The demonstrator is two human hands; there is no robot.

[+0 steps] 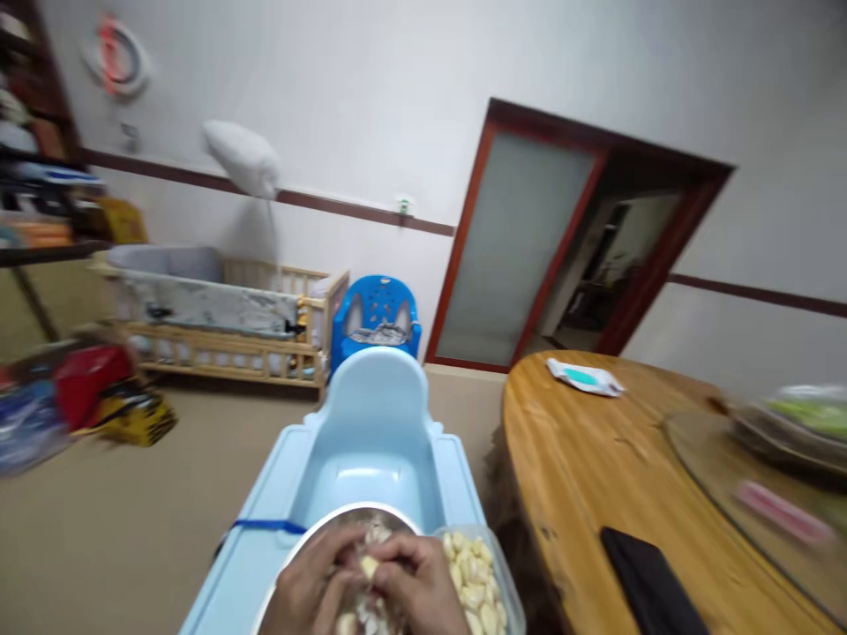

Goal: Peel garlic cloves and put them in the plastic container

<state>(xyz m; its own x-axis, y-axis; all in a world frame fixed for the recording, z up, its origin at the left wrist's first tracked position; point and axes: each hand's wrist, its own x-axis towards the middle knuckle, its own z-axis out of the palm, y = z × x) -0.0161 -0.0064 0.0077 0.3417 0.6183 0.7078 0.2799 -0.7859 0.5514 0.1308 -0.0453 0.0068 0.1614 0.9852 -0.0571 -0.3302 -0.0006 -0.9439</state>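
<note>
Peeling a garlic clove [368,565], both hands meet over a steel bowl [311,540] at the bottom edge of the view. The left hand [311,586] and right hand [416,582] pinch the same clove between their fingertips, each grip closed on it from its own side, probably so that one hand steadies it while the other works the skin. The clove is pale yellow, smooth and small; it hangs just above the bowl, where papery husks and unpeeled pieces appear to lie, so that scraps would fall inside.

Just right of the bowl, touching or nearly touching it, stands a clear plastic tub [506,586] heaped with peeled cloves [471,573], glossy and cream-coloured, kept within short reach of the right hand. Bowl and tub rest on the tray of a light-blue plastic chair [377,423], moulded and matte, which serves here as a low work surface; a blue strap [265,526] crosses its left side beside the bowl.

Right of the chair curves a round wooden bench [582,459], varnished and amber, carrying a wipes pack [583,377] and a dark flat object [652,586]. Behind the chair, a blue stool [375,317] and a wooden cot [225,326] stand against the wall, blurred.
</note>
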